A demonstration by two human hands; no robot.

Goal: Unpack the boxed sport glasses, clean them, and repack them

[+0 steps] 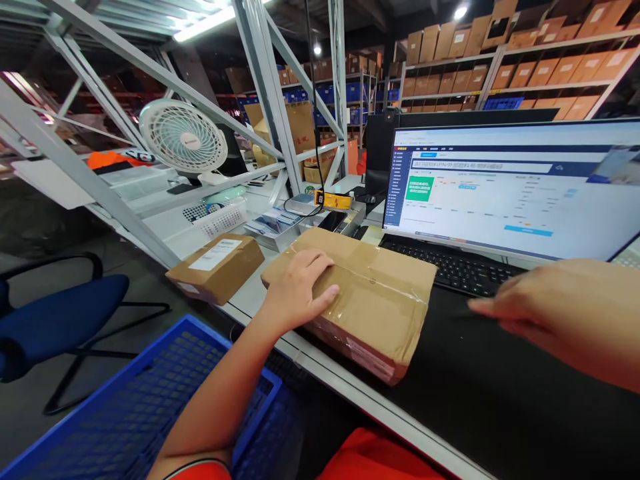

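A flat cardboard box [373, 293], taped shut, lies on the desk in front of me. My left hand [297, 283] rests palm down on its near left corner, with the fingers lying flat on the top. My right hand [545, 303] hovers over the black desk mat [500, 393] just right of the box, in front of the black keyboard [457, 267]. Its fingers point left and are smeared by motion. I cannot make out anything in it.
A smaller labelled cardboard box [216, 267] sits left of the big one. A monitor [510, 183] stands behind the keyboard. Further back are a white fan [183, 138], a yellow scanner [330, 199] and a white basket [220, 217]. A blue crate [135, 413] and a blue chair [55, 320] are at my left.
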